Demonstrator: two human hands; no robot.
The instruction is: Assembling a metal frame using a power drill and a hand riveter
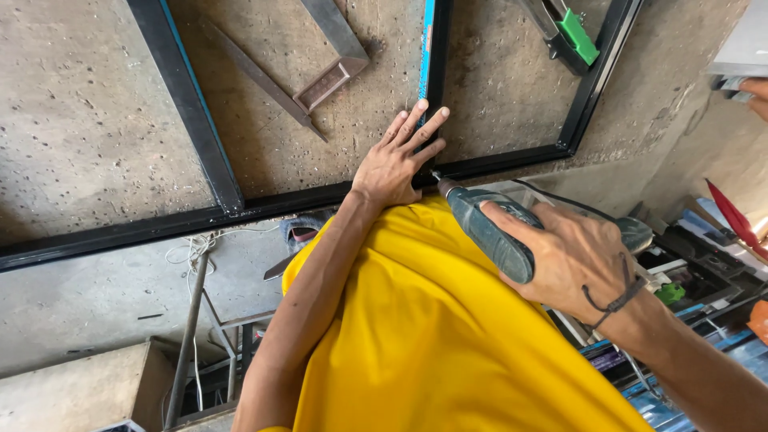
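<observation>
A grey-green power drill (496, 232) is gripped in the right hand (576, 260), its bit set at the black metal frame (192, 104); the left hand (396, 160) is pressed flat, fingers spread, over pitted concrete (80, 120).

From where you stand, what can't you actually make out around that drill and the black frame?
Head view only:
- Drill bit tip: hidden where it meets the black frame, behind the left hand.
- Drill's grip and trigger: covered by the right hand.
- Frame's left and top runs: cut off by the picture edges.
- Green-handled tool: cut by the top edge.
- Clutter lower right: too small and blurred to name.
</observation>
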